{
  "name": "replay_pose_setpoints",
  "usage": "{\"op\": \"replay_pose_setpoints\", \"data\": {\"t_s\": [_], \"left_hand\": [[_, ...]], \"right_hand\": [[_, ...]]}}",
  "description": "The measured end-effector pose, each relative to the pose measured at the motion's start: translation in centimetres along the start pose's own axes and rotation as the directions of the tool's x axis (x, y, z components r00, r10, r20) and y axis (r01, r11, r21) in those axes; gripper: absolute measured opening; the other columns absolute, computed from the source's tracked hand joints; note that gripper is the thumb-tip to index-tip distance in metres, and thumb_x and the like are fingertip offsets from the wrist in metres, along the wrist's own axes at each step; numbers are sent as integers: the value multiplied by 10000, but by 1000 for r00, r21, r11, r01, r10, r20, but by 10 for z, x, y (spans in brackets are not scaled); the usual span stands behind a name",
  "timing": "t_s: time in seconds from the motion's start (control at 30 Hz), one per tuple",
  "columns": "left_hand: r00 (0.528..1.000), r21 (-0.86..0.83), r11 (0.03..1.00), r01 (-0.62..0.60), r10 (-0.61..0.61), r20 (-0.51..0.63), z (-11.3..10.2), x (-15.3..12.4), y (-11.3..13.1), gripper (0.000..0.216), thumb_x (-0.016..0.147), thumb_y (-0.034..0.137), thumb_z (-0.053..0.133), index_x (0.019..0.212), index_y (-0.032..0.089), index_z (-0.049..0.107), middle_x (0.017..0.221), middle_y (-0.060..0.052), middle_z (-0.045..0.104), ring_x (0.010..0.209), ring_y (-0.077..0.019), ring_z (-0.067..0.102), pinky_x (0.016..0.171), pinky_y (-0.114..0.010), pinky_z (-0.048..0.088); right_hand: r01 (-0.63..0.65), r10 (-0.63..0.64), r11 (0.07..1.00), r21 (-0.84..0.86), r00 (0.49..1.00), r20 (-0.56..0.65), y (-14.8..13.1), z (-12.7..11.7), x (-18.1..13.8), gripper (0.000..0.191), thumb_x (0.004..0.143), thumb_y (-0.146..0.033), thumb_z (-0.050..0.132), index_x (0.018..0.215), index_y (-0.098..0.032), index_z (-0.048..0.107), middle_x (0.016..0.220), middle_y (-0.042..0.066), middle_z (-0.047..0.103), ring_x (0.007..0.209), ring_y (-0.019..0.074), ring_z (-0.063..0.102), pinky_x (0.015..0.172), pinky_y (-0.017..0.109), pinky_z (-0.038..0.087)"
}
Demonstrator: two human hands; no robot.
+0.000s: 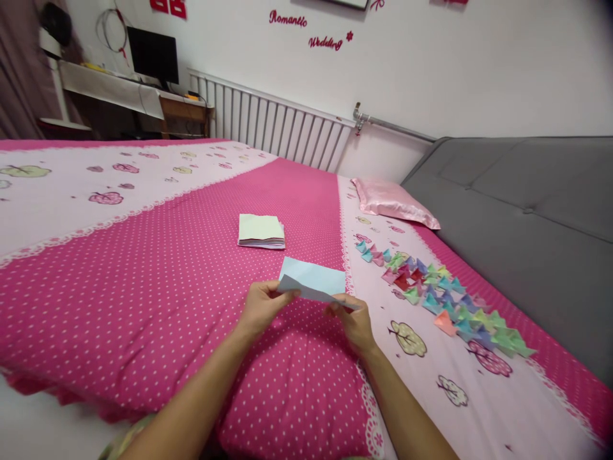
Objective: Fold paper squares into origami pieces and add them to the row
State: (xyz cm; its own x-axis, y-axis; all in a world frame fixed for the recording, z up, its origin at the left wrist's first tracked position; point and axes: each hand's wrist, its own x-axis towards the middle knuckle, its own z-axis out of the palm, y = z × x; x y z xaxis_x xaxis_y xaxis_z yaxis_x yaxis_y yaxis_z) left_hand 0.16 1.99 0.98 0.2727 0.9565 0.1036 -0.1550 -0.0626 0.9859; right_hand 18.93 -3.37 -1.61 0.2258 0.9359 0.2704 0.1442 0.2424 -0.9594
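In the head view, a light blue paper sheet is held just below the centre of the frame, above the pink dotted bedspread. Its near side is pinched between thumb and fingers of the left hand, while the right-hand corner is gripped by the fingertips of the right hand. A darker near flap is seen bent against a paler far panel, so a fold is judged to be in hand, with the crease perhaps only partly set. For the next move, the edges would need to be evenly matched and the crease pressed flat, with both ends kept steady. Near the centre of the frame, a stack of paper is laid with a pale sheet on top; at centre right, small folded papers in many colours are grouped in rows. As for writing, "Romantic" and "Wedding" are spelled out in red letters on the wall at top centre. Red cut-outs are cropped at the upper left, and no brand can be read on the monitor there.
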Motion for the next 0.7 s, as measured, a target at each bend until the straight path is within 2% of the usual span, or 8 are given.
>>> {"op": "replay_pose_setpoints", "data": {"t_s": [0.17, 0.33, 0.4, 0.47, 0.6, 0.7], "left_hand": [[995, -54, 998, 38, -43, -94, 3, 0, -7, 224, 576, 334, 724, 560, 121, 655, 504, 3, 589, 485, -91, 488, 493, -211, 360], [995, -134, 990, 35, -47, -92, 9, -1, -10, 198, 574, 292, 729, 612, 110, 657, 527, 3, 584, 488, -80, 480, 493, -195, 352], [994, -187, 981, 43, -60, -86, 12, -2, -8, 227, 564, 275, 736, 699, 107, 665, 614, -15, 626, 530, -89, 515, 517, -195, 376], [993, -230, 972, 42, -65, -95, 13, -3, -6, 365, 545, 259, 747, 864, 111, 653, 681, -23, 651, 566, -99, 546, 543, -198, 400], [990, -211, 977, 31, -59, -125, 13, -3, -5, 770, 566, 246, 737, 1260, 150, 419, 535, 47, 602, 481, -87, 523, 520, -192, 400], [991, -201, 979, 19, -46, -126, 12, -2, -7, 837, 595, 248, 721, 1324, 160, 320, 527, 50, 608, 483, -88, 532, 533, -193, 411]], "right_hand": [[-30, 33, 999, 24, 994, -103, 3, 6, -2, 290, 674, -409, 664, 546, -153, 618, 519, 10, 624, 478, 129, 526, 521, 253, 411], [-33, 51, 995, 92, 978, -201, 3, 12, -2, 214, 653, -344, 695, 692, -151, 612, 543, -24, 608, 490, 112, 524, 518, 234, 417], [-24, 52, 991, 131, 975, -214, 0, 15, -3, 252, 645, -326, 703, 801, -162, 592, 617, -27, 621, 511, 108, 532, 515, 228, 428], [-11, 46, 986, 166, 976, -212, -3, 17, -3, 335, 643, -306, 709, 908, -180, 547, 687, -23, 631, 529, 104, 539, 514, 221, 438], [-16, 60, 980, 200, 975, -213, -5, 19, -3, 591, 641, -276, 719, 1140, -206, 409, 744, -14, 642, 540, 103, 553, 545, 228, 462], [-51, 102, 969, 240, 974, -203, -3, 19, -3, 675, 637, -272, 725, 1205, -208, 366, 783, -2, 648, 542, 104, 561, 563, 237, 470]]}}
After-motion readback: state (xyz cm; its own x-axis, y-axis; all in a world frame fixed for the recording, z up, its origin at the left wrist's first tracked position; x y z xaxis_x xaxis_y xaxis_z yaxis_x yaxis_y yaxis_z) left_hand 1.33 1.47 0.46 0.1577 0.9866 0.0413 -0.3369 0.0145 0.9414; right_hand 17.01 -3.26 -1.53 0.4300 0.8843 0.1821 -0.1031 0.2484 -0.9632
